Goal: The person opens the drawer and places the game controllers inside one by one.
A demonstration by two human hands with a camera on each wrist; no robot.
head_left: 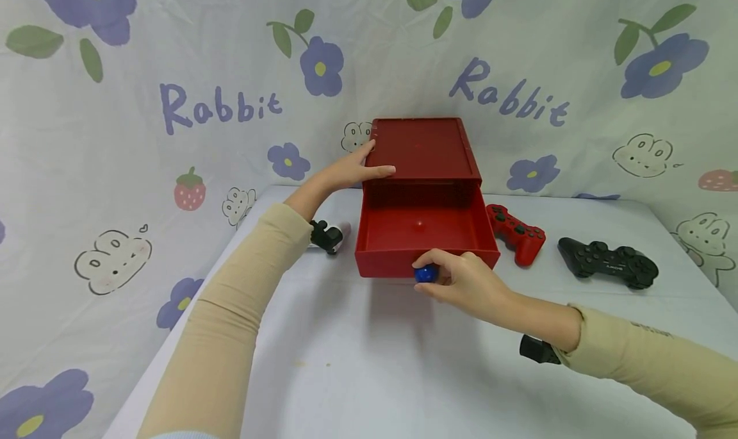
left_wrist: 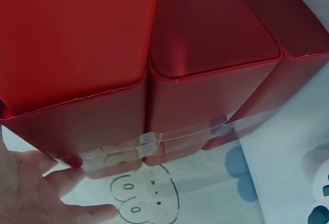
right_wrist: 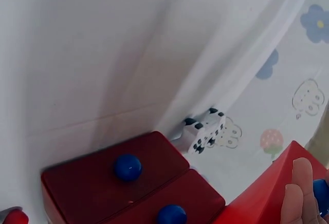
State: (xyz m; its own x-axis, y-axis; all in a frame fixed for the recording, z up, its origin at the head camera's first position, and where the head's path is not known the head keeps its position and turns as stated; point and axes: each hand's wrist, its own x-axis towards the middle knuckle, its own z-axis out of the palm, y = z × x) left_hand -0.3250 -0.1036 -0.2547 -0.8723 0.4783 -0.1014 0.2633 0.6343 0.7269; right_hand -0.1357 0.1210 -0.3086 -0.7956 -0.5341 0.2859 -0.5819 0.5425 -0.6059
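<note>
A red drawer cabinet (head_left: 418, 147) stands upright on the table, its top drawer (head_left: 423, 234) pulled far out. Only a small round bump shows on the drawer's bare floor. With thumb and fingertips, my right hand (head_left: 469, 286) pinches the blue round knob (head_left: 425, 273) on the drawer front. My left hand (head_left: 353, 170) rests at the cabinet's upper left edge, fingers spread and fairly straight. In the left wrist view the same hand (left_wrist: 46, 193) lies along the cabinet's red side (left_wrist: 195, 100). Two lower drawer knobs (right_wrist: 127, 167) show in the right wrist view.
To the right of the cabinet lie a red game controller (head_left: 517, 235) and a black game controller (head_left: 608, 263). A white game controller (right_wrist: 203, 134) with black parts sits on its left side. Close behind hangs a patterned cloth (head_left: 225, 48) with flowers and rabbits.
</note>
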